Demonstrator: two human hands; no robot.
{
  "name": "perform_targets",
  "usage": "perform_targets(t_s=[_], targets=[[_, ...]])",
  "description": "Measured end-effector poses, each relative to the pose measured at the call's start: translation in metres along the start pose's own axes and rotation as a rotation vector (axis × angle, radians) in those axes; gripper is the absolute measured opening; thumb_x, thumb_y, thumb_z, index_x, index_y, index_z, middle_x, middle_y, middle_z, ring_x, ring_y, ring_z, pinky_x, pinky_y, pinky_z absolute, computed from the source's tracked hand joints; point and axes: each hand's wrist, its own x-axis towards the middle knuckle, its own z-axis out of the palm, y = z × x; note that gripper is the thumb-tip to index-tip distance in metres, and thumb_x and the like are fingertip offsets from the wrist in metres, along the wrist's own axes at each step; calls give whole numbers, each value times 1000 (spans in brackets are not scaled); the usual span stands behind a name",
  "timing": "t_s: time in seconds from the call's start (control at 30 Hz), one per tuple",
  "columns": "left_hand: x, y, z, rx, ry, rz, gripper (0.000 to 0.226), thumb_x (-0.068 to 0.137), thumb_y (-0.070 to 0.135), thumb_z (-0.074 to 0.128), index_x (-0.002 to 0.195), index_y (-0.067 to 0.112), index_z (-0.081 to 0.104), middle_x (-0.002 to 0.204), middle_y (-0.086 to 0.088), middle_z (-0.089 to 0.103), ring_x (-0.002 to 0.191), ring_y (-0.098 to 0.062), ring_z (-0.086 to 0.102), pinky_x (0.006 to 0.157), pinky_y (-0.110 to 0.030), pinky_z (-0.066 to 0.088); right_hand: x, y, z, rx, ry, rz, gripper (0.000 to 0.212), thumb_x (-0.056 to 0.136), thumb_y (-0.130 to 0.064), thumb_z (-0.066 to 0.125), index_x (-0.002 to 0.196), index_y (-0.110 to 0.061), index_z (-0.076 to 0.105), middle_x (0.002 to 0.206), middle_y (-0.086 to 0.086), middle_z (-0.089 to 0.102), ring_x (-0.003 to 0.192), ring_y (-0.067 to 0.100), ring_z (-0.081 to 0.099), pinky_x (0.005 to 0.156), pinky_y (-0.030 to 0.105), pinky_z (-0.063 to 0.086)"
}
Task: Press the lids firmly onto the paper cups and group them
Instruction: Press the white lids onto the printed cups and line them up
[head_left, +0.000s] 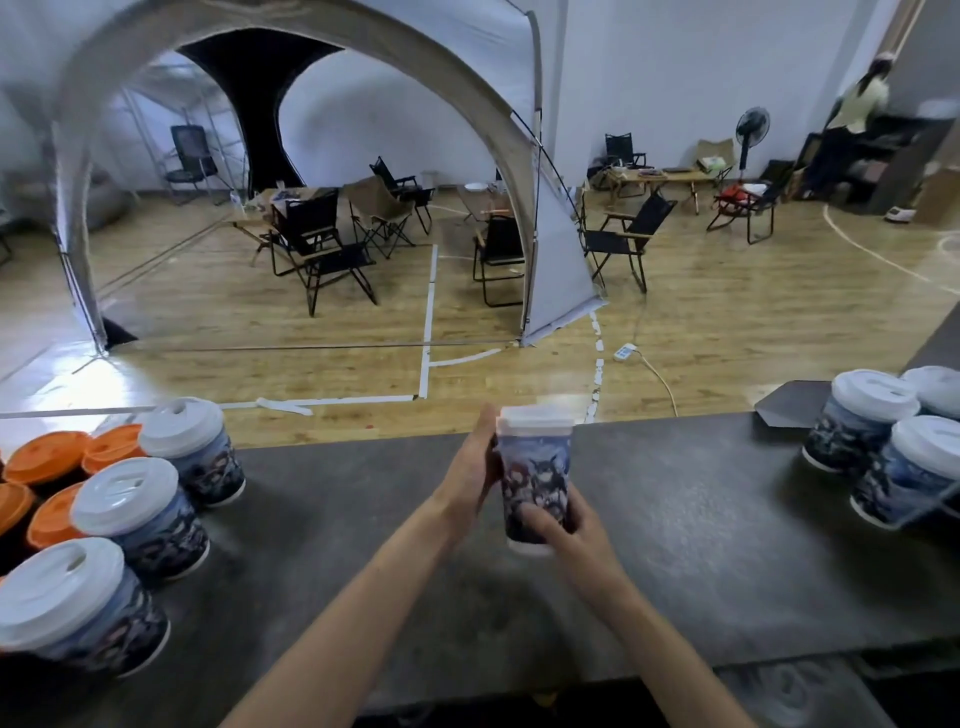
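A printed paper cup (535, 467) with a white lid (535, 418) on top is held upright above the middle of the dark counter (675, 545). My left hand (470, 467) grips its upper left side near the lid. My right hand (563, 530) grips its lower part from the right, fingers over the print. Three white-lidded cups (140, 509) stand at the left, and three more white-lidded cups (862, 421) stand grouped at the far right.
Several orange-lidded cups (49, 457) crowd the far left edge. A flat dark sheet (789, 402) lies behind the right group. Beyond the counter are a wooden floor, a tent (322, 31), folding chairs and a person at the far right.
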Motion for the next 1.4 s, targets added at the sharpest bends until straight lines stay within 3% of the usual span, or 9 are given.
perform_targets(t_s=[0.07,0.17,0.33,0.67,0.77,0.9,1.03,1.23,1.4], targets=[[-1,26,-8,7,-126,113,54,101,58,47,136,17,54,128,-9,70,119,-27,66,106,-43,51,-1,-42,3,52,-23,-10,61,64,-53,78,115,-20,68,106,-2,78,105,18,72,84,28,58],[-11,73,-13,-76,-158,267,59,90,34,68,141,11,47,128,-20,65,113,-35,64,96,-44,51,-10,-98,10,145,-89,-37,64,71,-51,74,123,-14,66,114,13,75,106,30,71,87,49,59],[-38,124,4,-67,-23,440,57,80,39,72,129,16,55,115,-16,69,102,-30,69,85,-40,57,-30,-157,22,349,-219,-42,46,81,-44,71,114,-12,74,109,16,72,95,28,70,68,40,59],[-51,151,7,-216,-141,302,73,75,30,76,139,10,48,120,-20,69,102,-34,71,96,-53,54,-42,-187,34,787,-493,118,56,81,-50,70,114,-5,73,100,19,66,80,29,67,67,40,59],[-56,153,7,-287,-262,230,50,88,30,62,129,2,59,112,-15,73,100,-27,73,90,-39,60,-48,-194,37,896,-498,136,56,79,-49,69,112,-4,74,95,19,66,75,28,66,64,37,58],[-56,149,7,-403,-309,159,42,89,34,58,115,3,67,107,-16,73,93,-26,73,82,-33,60,-50,-199,39,736,-485,125,58,86,-55,59,110,-5,76,90,21,68,75,28,67,67,38,59],[-46,154,-5,-35,-33,296,63,75,31,80,131,17,54,119,-14,72,105,-33,73,87,-44,59,-44,-189,31,268,-236,37,72,71,-55,74,124,-7,66,95,19,69,79,30,70,68,45,61],[-52,156,-16,-132,-211,318,68,81,19,77,142,12,46,132,-21,64,111,-35,68,96,-51,53,-50,-194,30,733,-506,184,62,80,-54,65,110,-1,73,87,19,64,67,23,63,60,35,59],[-53,153,-16,-39,-150,351,62,82,14,78,137,15,50,120,-15,70,104,-32,72,77,-36,61,-46,-187,28,350,-365,81,84,61,-62,87,118,-3,67,87,22,63,66,25,64,57,40,59]])
